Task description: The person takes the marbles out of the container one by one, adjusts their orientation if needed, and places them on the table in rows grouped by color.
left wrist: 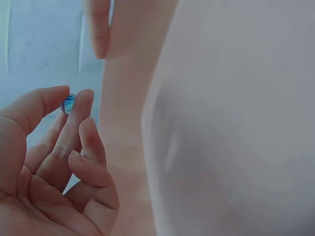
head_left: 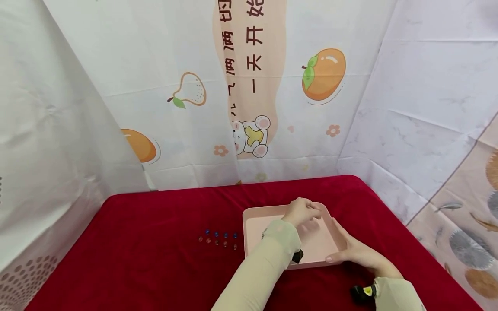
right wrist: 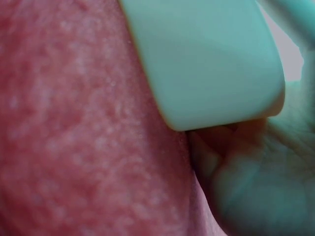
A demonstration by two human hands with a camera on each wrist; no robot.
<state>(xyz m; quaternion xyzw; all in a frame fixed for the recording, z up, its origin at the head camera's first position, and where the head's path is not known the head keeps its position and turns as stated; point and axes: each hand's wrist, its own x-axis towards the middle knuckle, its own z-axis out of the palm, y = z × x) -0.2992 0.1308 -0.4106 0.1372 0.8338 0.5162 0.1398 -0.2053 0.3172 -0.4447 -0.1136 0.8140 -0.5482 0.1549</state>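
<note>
A pale pink rectangular tray (head_left: 315, 244) with raised walls lies on the red cloth. My left hand (head_left: 301, 211) is over the tray's far right part. Between its thumb and fingertips it pinches a glass marble (left wrist: 69, 103), clear with blue swirls, seen in the left wrist view. At the tray's near right corner my right hand (head_left: 358, 250) grips the wall, thumb at the front and fingers along the right side. The right wrist view shows the tray's corner (right wrist: 211, 64) close against that palm. My left forearm hides part of the tray's inside.
Left of the tray, several blue marbles (head_left: 216, 234) form a row on the red cloth (head_left: 155, 268). Just in front of them runs a second row of several reddish clear marbles (head_left: 208, 241). White printed curtains (head_left: 175, 129) close off the table's back and sides.
</note>
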